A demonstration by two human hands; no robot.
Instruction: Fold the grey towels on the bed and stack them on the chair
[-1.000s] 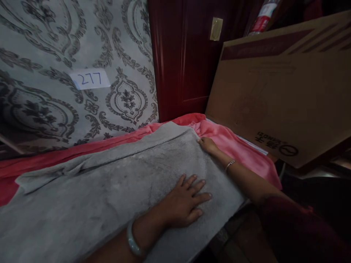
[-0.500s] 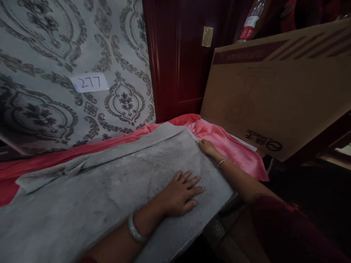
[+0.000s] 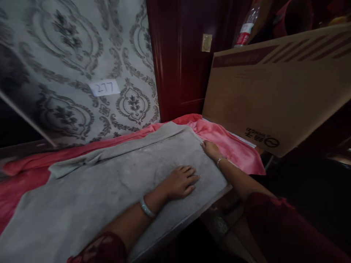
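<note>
A grey plush blanket (image 3: 120, 190) is spread along a long raised surface, its far side folded over in a long ridge. Flat on it near the right end lies my left hand (image 3: 180, 182), fingers stretched out, a pale bangle on the wrist. At the blanket's right edge is my right hand (image 3: 210, 149), its fingers curled and closed on the grey fabric; the fingertips are partly hidden. Pink-red cloth (image 3: 219, 135) shows from under the blanket, at the back and on the right, beside my right hand.
A large cardboard box (image 3: 268, 91) stands tilted at the right, with a plastic bottle (image 3: 245, 32) behind its top edge. Patterned wallpaper (image 3: 68, 69) bearing a paper marked 277 (image 3: 105, 88) and a dark red panel (image 3: 178, 73) close off the back.
The view has turned slightly left. My left hand's fingers are closer together, still flat on the blanket. My right hand keeps its place at the blanket's edge.
</note>
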